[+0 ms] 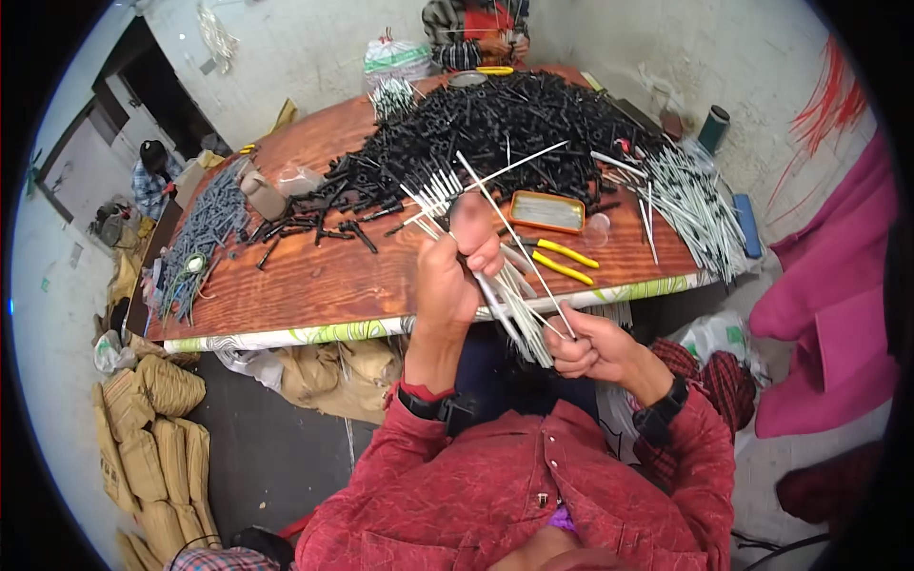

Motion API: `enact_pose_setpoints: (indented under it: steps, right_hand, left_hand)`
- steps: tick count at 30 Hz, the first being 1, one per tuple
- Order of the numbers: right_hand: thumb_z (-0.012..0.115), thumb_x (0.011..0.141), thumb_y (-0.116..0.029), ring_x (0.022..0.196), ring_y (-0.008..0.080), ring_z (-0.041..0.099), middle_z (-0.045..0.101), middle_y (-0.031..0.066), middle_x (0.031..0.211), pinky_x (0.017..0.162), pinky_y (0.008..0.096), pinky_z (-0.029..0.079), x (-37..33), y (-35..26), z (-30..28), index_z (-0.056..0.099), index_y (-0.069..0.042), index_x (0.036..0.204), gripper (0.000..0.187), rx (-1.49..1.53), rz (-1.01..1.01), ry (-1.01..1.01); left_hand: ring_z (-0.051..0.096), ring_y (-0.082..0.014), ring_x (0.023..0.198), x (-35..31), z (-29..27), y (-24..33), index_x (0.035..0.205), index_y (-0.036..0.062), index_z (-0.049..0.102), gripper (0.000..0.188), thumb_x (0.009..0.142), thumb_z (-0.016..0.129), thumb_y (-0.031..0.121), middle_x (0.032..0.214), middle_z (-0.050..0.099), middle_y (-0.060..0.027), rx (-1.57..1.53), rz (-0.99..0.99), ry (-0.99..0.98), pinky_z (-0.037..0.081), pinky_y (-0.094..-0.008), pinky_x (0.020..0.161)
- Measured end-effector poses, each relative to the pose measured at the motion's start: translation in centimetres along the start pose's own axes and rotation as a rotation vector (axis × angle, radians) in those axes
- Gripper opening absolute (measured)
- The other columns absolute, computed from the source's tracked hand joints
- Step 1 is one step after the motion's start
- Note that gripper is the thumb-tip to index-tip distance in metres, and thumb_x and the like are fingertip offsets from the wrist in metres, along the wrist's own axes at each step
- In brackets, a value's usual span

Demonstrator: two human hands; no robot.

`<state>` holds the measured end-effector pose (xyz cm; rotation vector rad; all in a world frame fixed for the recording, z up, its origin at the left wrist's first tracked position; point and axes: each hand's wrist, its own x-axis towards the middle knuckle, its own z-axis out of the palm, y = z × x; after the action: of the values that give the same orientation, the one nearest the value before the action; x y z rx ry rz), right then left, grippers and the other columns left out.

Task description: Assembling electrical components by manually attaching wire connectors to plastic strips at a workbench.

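Observation:
In front of my chest, just past the table's near edge, my left hand (446, 281) is closed round a bundle of thin white rods (522, 319). Their ends stick out above and below the fist. One rod lies crosswise over the top of the bundle, its far end pointing up to the right. My right hand (598, 350), lower and to the right, pinches the low end of a single long white rod (519, 238), which slants up and left past the bundle. A large heap of small black plastic parts (505, 114) covers the table beyond both hands.
Yellow-handled pliers (564, 263) and an orange-rimmed tray of thin metal pins (547, 212) lie beyond my hands. White rods (690, 209) are piled at the right, grey parts (205, 219) at the left. Another person (476, 38) works across the wooden table (314, 295).

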<state>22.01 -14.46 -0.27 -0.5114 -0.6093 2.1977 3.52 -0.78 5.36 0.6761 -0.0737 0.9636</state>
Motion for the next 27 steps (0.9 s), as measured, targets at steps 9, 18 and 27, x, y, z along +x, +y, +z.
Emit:
enact_pose_setpoints:
  steps: [9, 18, 27]
  right_hand:
    - [0.055, 0.099, -0.034, 0.047, 0.0033, 0.028, 0.034, -0.0082, 0.057, 0.044, 0.0217, 0.021, -1.4, -1.0, 0.8, 0.051, -0.010, 0.085, 0.028, -0.174, -0.359, 0.034]
    - [0.057, 0.099, -0.024, 0.060, 0.0030, 0.036, 0.045, -0.0055, 0.072, 0.052, 0.0200, 0.028, -5.0, -5.7, 0.7, 0.053, -0.009, 0.092, 0.017, -1.120, -1.202, 0.721]
    - [0.061, 0.096, -0.014, 0.055, 0.0113, 0.047, 0.055, 0.0014, 0.070, 0.050, 0.0257, 0.036, -5.2, -7.5, 1.0, 0.057, -0.004, 0.090, 0.012, -1.688, -1.342, 1.147]
  left_hand:
    - [0.051, -0.0134, 0.067, -0.1, 1.8, 0.2, 0.111, 0.0058, 0.051, 0.016, 0.101, 0.045, 0.018, 0.075, 0.048, -0.0004, 0.133, 0.146, 0.213, 0.049, -0.0307, 0.065]
    - [0.061, -0.0194, 0.079, -0.9, -1.7, 2.8, 0.110, 0.0048, 0.053, 0.020, 0.104, 0.045, 0.022, 0.084, 0.059, -0.0061, 0.198, 0.198, 0.249, 0.055, -0.0362, 0.074]
    - [0.058, -0.0154, 0.071, -0.7, 0.7, 1.8, 0.108, 0.0045, 0.055, 0.020, 0.104, 0.043, 0.020, 0.084, 0.063, -0.0082, 0.303, 0.112, 0.353, 0.052, -0.0316, 0.067]
